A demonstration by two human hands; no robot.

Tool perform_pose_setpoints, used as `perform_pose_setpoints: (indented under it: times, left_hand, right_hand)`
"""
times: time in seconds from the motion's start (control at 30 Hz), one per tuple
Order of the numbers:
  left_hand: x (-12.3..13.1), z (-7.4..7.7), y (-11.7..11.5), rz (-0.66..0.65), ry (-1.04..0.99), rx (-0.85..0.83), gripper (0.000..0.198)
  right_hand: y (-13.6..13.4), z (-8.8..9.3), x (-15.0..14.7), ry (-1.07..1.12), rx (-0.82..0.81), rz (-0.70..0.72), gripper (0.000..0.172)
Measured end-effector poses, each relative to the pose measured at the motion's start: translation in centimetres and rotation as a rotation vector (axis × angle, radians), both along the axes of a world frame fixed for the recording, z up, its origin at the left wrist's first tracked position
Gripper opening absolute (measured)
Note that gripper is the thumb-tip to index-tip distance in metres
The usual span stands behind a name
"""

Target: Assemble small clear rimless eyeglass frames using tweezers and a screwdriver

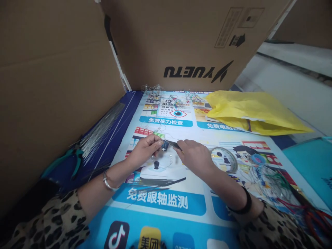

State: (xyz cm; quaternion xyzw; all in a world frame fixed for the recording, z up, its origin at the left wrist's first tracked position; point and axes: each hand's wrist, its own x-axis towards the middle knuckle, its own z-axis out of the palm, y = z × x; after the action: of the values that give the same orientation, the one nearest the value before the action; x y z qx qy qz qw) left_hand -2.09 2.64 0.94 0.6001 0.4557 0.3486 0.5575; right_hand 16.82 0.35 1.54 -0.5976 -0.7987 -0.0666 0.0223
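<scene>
My left hand (pixel 145 148) is closed, with thumb and forefinger pinching a thin wire piece that carries a small white bead (pixel 163 149). Closed around a dark, narrow pointed tool (pixel 173 143), my right hand (pixel 195 159) brings its tip up to the piece at my left fingertips. Whether the tool is tweezers or pliers is hard to tell. Several white beads (pixel 171 159) show just below, between the hands. Closer to me, a small bunch of dark, straight wires (pixel 160 183) lies on the printed sheet (pixel 178 218).
Cardboard panels (pixel 166 45) stand at the back and left. Thin wires (pixel 101 133) and teal-handled pliers (pixel 75 160) lie at left. On the right are a tape roll (pixel 235 162), a yellow bag (pixel 259 107), tangled wires (pixel 272 183) and red-handled scissors (pixel 315 216).
</scene>
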Motion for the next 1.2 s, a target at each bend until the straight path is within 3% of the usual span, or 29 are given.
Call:
perform_pose_setpoints:
  times: [0.17, 0.4, 0.57, 0.8, 1.03, 1.2]
  left_hand:
    - [0.0, -0.3, -0.2, -0.009, 0.072, 0.067, 0.021]
    - [-0.2, -1.2, 0.1, 0.164, 0.331, 0.335, 0.014]
    - [-0.5, -1.5, 0.9, 0.224, 0.378, 0.467, 0.012]
    - [-0.6, -1.3, 0.7, 0.169, 0.392, 0.509, 0.011]
    - [-0.1, -1.1, 0.3, 0.056, 0.347, 0.416, 0.014]
    - [-0.2, -1.8, 0.8, 0.144, 0.263, 0.415, 0.015]
  right_hand:
    - [0.6, 0.3, 0.9, -0.068, 0.028, -0.038, 0.024]
    - [1.4, 0.8, 1.0, -0.139, 0.049, -0.025, 0.027]
    - [1.8, 0.9, 0.4, -0.160, 0.039, -0.041, 0.028]
    - [1.8, 1.5, 0.0, -0.198, -0.018, -0.038, 0.023]
    - [1.7, 1.5, 0.2, -0.218, -0.009, 0.004, 0.024]
    - [1.8, 0.8, 0.7, -0.185, 0.024, 0.036, 0.024]
